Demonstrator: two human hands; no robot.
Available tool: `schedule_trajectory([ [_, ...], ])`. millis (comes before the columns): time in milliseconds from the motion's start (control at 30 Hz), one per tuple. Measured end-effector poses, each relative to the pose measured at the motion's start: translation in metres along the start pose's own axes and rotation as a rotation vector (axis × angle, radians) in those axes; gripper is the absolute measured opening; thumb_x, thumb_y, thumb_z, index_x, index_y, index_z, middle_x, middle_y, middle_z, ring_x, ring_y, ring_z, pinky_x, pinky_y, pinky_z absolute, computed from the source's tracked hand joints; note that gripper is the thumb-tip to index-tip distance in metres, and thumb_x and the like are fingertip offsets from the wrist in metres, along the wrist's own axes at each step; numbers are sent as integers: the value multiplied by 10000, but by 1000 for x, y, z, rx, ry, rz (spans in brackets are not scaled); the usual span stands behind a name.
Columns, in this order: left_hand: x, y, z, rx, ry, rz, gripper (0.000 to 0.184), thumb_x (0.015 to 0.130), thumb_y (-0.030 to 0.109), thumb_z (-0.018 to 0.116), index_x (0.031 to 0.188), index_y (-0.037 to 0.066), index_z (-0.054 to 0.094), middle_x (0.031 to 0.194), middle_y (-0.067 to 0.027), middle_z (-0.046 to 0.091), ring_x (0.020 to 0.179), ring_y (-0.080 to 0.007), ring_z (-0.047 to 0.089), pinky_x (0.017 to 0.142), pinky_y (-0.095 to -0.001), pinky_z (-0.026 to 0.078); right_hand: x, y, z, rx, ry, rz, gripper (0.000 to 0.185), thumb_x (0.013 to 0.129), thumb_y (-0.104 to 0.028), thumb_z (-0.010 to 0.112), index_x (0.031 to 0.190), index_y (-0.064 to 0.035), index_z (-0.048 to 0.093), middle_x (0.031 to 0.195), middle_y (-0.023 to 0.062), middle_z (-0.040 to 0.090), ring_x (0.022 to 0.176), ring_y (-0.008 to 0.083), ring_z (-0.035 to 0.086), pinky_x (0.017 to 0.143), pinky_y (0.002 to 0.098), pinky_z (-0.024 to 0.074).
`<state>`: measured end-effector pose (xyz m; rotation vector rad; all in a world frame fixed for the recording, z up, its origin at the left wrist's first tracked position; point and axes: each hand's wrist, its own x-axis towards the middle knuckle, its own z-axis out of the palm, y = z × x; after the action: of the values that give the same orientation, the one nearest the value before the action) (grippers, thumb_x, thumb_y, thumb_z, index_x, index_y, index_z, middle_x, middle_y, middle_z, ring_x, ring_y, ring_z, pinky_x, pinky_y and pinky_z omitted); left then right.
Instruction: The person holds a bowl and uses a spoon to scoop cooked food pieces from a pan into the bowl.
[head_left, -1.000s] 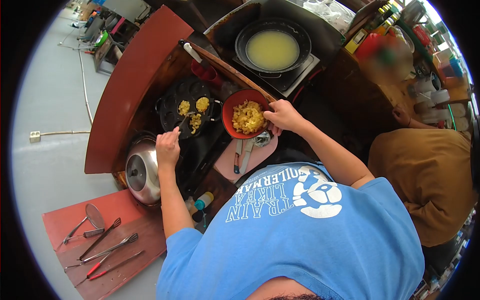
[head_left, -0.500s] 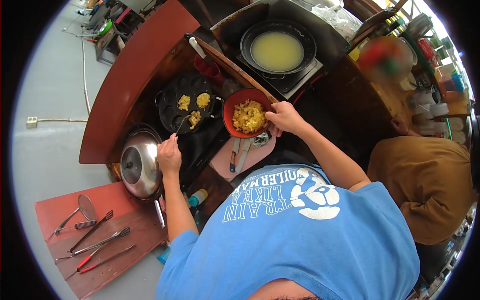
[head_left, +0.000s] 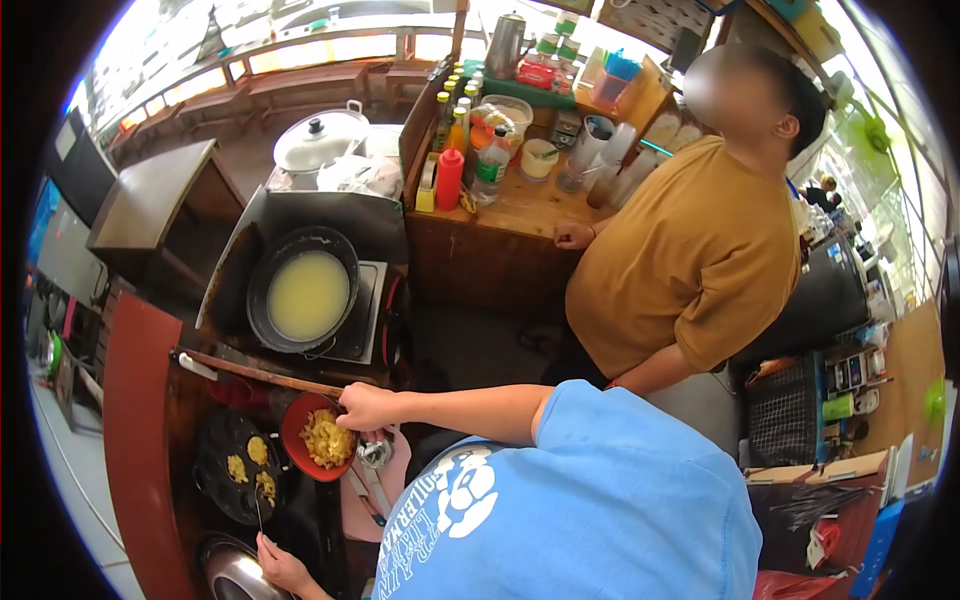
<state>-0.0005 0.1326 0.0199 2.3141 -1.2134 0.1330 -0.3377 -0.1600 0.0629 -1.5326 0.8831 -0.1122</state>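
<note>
My right hand (head_left: pixel 368 408) grips the rim of a red bowl (head_left: pixel 292 432) with a dark outside. Chunky yellow food (head_left: pixel 325 440) fills much of it. My left hand (head_left: pixel 283 566), at the lower left, pinches the thin handle of a spoon (head_left: pixel 260 518). The spoon's tip reaches a black pan with round hollows (head_left: pixel 212 440), just left of the bowl. Three of its hollows hold lumps of the yellow food (head_left: pixel 257 450), and the spoon touches the nearest lump. Below the pan, a shiny domed lid (head_left: pixel 240 578) is partly cut off by the frame edge.
A black frying pan (head_left: pixel 262 318) of pale yellow liquid stands on a stove beyond a wooden ledge. A pink cutting board (head_left: pixel 395 462) with knives lies beside the bowl. A person in a brown shirt (head_left: pixel 680 250) stands at the right, by a counter (head_left: pixel 510 218) with bottles.
My view has swung up and to the right, bringing the co-worker and counter into sight. The bowl, spoon and food lumps keep much the same places relative to each other.
</note>
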Motion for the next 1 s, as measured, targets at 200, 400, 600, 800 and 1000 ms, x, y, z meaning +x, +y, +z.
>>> schedule_trajectory([
  [200,15,-3,16,-58,125,-71,349,1066,233,537,1223,-40,688,1134,-213,732,932,-324,729,833,-363,591,2,5,3,-1,6,-20,301,898,-132,546,823,151,613,613,185,679,473,243,675,429,358,559],
  [400,24,-4,29,-56,121,-3,332,1061,212,535,1201,-46,690,1125,-228,727,985,-368,707,854,-400,573,1,6,2,-9,28,-69,291,899,-137,555,802,129,626,600,172,672,484,235,682,446,361,573],
  [600,2,22,6,8,173,37,274,1031,165,559,1136,-35,713,966,-220,727,869,-397,682,770,-467,524,1,-2,4,-25,56,-90,329,898,-167,579,753,118,655,613,165,688,535,246,715,483,369,600],
  [800,-13,37,-6,-45,225,-77,261,1013,152,584,1096,-54,722,939,-230,731,836,-398,695,759,-461,541,4,-3,3,27,-5,-27,311,914,-161,582,850,133,659,649,166,695,536,242,711,470,358,599],
  [1000,-22,47,-12,-69,305,-165,287,1015,166,578,1101,-68,720,936,-237,739,792,-370,716,733,-445,555,4,-6,0,73,-34,-3,321,925,-140,573,922,174,639,680,200,700,557,263,720,469,367,616],
])
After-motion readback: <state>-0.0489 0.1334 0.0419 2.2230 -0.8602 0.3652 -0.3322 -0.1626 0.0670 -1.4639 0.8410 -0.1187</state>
